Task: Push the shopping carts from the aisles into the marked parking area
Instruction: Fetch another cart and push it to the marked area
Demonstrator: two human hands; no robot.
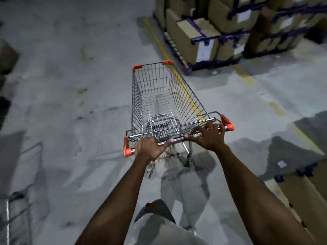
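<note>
The person stands behind an empty wire shopping cart (166, 103) on the grey concrete floor (70, 85), both arms stretched forward. The left hand (150, 147) is wrapped around the chrome handle bar (177, 138) near its orange end cap (127, 147), and the right hand (208, 135) is curled over the same bar close to the other cap. Spacing the hands wide apart like this probably gives leverage for steering as well as pushing.

The cart's long axis runs away from the person, its narrow front end pointing ahead and slightly left in the view, with the handle end nearest the body. A yellow floor line (159, 43) passes under its right side and runs on toward a pallet of stacked cardboard boxes (203, 41) ahead on the right. More boxes sit at the near right. Whether that line marks the parking area I cannot tell.
</note>
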